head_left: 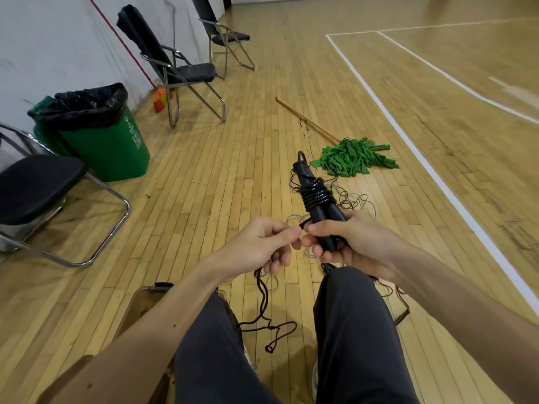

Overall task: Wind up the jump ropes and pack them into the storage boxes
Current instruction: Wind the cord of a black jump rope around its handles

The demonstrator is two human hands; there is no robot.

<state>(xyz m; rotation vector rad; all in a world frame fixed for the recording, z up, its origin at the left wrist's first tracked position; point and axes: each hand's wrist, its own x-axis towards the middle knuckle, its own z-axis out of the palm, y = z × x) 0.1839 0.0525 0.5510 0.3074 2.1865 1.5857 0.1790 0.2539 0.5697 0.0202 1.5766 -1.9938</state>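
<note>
Seen from the head camera, a seated person in dark trousers holds a black jump rope (316,199) over a wooden gym floor (204,176), its two handles laid side by side and bound at mid-length by several turns of glossy black cord. The right hand (350,240) is wrapped around the lower ends of the handles, which tilt up and away from the body. The left hand (262,243), just beside it, pinches the free cord (262,298) between thumb and forefinger; the cord runs down from that hand and ends in loose loops on the floor between the knees. More ropes lie in a loose tangle (354,201) on the boards beyond the hands. A clear plastic box (131,304) with a dark latch sits by the person's left leg, largely hidden by the forearm; what it holds cannot be made out. A green mop (353,158) with a wooden handle lies farther out, near a white court line (408,135). Along the wall at left stand a green bin (102,147) lined with a black bag, black folding chairs (186,74) and an orange broom (160,100).
</note>
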